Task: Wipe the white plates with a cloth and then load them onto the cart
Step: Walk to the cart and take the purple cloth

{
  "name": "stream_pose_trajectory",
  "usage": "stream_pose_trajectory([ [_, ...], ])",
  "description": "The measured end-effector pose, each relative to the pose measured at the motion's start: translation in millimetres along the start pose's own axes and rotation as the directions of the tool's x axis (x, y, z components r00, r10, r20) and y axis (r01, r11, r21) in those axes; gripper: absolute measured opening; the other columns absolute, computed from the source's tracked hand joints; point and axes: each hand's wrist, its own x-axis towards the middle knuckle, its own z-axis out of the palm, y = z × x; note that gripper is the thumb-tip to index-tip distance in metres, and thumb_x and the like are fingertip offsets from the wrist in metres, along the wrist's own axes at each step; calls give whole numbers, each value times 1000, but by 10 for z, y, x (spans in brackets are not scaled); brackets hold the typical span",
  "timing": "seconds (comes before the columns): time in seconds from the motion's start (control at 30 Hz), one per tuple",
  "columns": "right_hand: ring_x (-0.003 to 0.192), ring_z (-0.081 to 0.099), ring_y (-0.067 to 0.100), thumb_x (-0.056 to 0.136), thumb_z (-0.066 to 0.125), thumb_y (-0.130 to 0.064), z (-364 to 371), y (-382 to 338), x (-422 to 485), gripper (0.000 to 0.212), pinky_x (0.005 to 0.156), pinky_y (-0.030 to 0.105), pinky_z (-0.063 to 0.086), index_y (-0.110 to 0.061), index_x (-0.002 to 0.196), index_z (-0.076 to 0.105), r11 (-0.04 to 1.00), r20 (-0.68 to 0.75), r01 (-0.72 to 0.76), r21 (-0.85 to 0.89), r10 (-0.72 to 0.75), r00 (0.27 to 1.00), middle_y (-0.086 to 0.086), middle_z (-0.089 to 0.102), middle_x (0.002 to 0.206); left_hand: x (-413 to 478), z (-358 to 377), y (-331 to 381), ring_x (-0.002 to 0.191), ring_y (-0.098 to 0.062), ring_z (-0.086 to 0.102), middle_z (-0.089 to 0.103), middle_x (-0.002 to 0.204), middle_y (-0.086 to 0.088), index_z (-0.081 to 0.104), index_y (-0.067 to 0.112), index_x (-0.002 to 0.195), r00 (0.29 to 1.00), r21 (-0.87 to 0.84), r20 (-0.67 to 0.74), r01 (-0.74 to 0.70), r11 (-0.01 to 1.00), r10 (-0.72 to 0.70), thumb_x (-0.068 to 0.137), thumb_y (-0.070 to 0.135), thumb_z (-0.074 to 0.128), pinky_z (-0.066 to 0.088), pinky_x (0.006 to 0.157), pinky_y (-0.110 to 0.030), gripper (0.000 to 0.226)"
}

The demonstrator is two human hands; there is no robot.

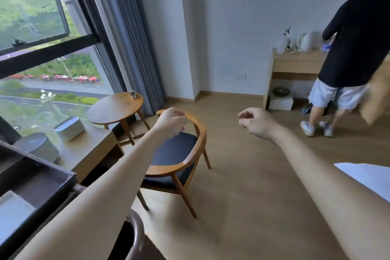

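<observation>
— Where are my hands at this moment?
— Both are stretched out mid-frame. My left hand (pixel 171 121) sits in front of the top rail of the wooden chair (pixel 179 154), fingers loosely curled, holding nothing. I cannot tell whether it touches the rail.
— And the other?
— My right hand (pixel 256 122) hangs over the floor (pixel 242 175), centre right, fingers loosely curled too, thumb near the forefinger with nothing between them.
— The plates?
— At the left edge, on the wooden ledge (pixel 90 150) by the window, I see a pale round stack (pixel 40 148) (blurred, so I take it for the plates but cannot be sure). A white box (pixel 68 129) stands just beside it, toward the small round table (pixel 115 107).
— The cart?
— A dark framed shelf (pixel 31 188) fills the lower left corner. I cannot tell if that is it.
— Anyone else?
— A person (pixel 356 48) in a dark T-shirt stands at the upper right, at a wooden desk (pixel 295 65) bearing a kettle (pixel 305 42).
</observation>
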Motion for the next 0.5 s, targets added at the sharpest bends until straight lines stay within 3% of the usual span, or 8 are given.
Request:
stream_pose_trajectory([
  [0.13,89,59,18,96,62,-13,-275,392,605,18,77,29,48,-12,113,67,999,-32,-48,-3,48,998,3,65,109,667,478,142,94,-19,70,67,100,-5,61,15,123,999,1,35,10,1000,-10,99,17,61,63,81,-36,24],
  [0.27,81,55,14,96,61,-9,-518,919,1331,21,63,20,42,-5,116,66,994,-26,-106,-6,106,994,5,62,107,1396,1064,255,94,-17,70,68,104,-5,61,14,126,997,-9,68,41,999,-40,99,16,61,61,73,-31,27],
  [0.4,87,58,18,97,60,-9,-842,1309,2004,21,62,22,43,-5,116,65,984,50,-174,-42,176,983,5,62,105,2015,1509,464,98,-21,71,68,108,-8,60,13,126,987,8,113,114,993,-115,99,16,60,63,82,-37,27],
  [0.5,96,61,21,96,60,-11,-1104,1425,2596,21,76,28,50,-7,116,67,988,49,-146,-56,148,988,4,64,103,2459,1660,607,96,-21,72,68,111,-10,60,11,125,987,-41,77,142,989,-138,99,15,60,61,86,-41,26],
])
